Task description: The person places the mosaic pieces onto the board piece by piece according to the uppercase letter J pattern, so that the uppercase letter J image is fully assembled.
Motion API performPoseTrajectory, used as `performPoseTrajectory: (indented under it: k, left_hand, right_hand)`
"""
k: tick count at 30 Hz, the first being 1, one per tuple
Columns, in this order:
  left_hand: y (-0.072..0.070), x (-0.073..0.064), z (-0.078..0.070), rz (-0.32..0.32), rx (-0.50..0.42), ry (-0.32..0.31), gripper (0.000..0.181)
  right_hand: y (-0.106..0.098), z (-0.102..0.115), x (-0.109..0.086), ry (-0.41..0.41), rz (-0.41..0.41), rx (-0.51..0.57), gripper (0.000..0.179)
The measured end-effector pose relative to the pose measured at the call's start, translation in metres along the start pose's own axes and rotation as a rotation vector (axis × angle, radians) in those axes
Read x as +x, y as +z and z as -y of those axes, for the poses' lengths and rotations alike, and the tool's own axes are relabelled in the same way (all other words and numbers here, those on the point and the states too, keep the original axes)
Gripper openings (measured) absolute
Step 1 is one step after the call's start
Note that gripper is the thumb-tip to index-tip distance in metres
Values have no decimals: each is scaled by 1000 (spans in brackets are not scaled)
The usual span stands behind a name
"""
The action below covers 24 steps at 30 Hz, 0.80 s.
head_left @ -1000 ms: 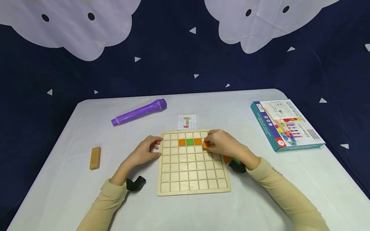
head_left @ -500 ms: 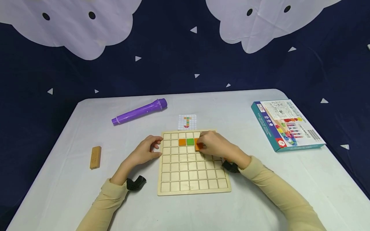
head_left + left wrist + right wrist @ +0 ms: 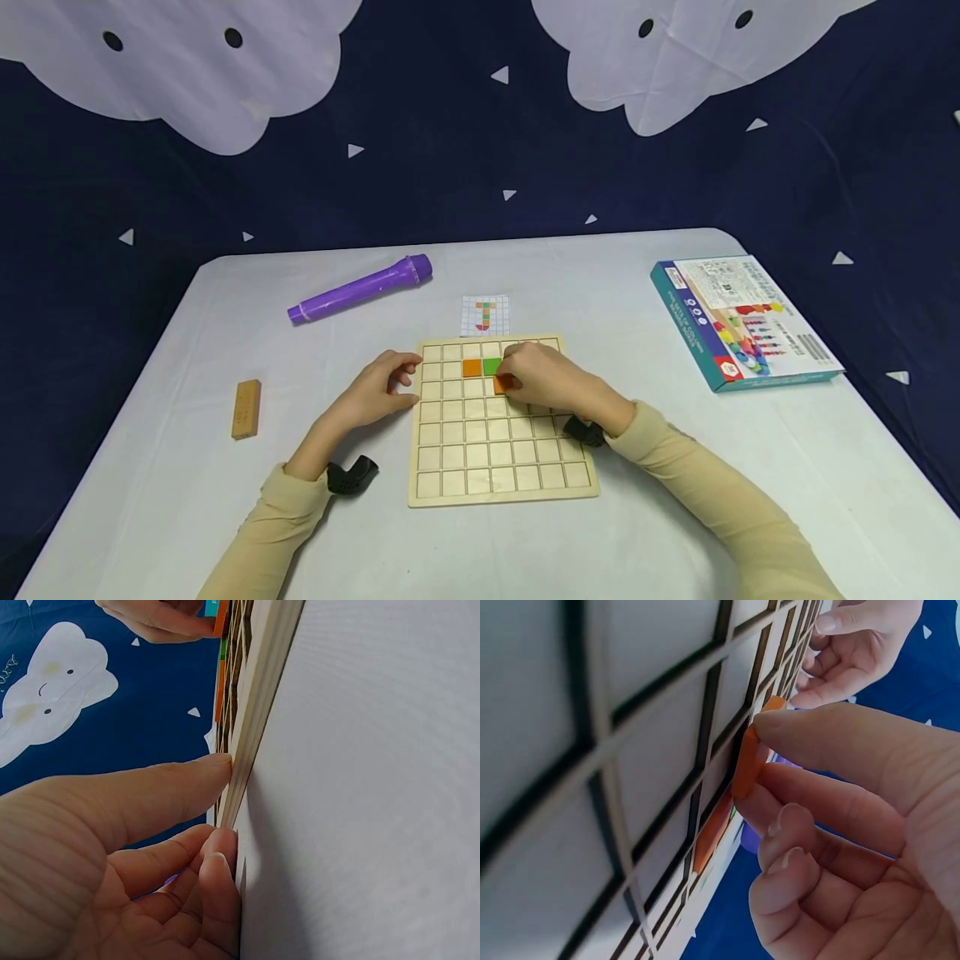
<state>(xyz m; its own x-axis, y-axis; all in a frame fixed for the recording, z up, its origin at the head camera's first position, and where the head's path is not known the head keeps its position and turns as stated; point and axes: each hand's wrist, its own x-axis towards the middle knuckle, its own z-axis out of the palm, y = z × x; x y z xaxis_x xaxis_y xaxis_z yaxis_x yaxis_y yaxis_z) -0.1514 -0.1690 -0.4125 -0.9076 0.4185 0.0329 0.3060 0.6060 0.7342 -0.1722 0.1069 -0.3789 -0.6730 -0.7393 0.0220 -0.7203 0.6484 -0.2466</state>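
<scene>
My right hand (image 3: 547, 377) pinches an orange square tile (image 3: 502, 384) between thumb and fingers, over the third row of the wooden grid board (image 3: 504, 502). In the right wrist view that orange tile stands tilted at the slot's edge, one side down toward the grid. In the second row sit an orange tile (image 3: 472, 367) and a green tile (image 3: 491, 367); another orange tile (image 3: 714, 834) there is hidden from the head view by my right hand. My left hand (image 3: 372, 392) rests at the board's left edge, its thumb and fingertips touching the side, fingers relaxed.
Behind the board lies a small paper card (image 3: 467, 321) with a coloured J pattern on a grid. A purple toy microphone (image 3: 360, 290) lies at the back left, a wooden block (image 3: 246, 409) at the left. A flat game box (image 3: 742, 325) is at the right.
My right hand has moved left across the board with its orange tile, from right of the tile row to below the green tile. My left hand has stayed at the board's edge.
</scene>
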Motion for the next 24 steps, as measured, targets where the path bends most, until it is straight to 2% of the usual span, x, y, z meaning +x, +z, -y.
performPoseTrajectory:
  k: [6, 24]
  left_hand:
    - [0, 0, 1, -6, 4, 17, 52]
    - [0, 1, 4, -10, 3, 11, 52]
  right_hand:
    - [0, 4, 4, -19, 15, -11, 7]
    - [3, 6, 6, -43, -6, -16, 8]
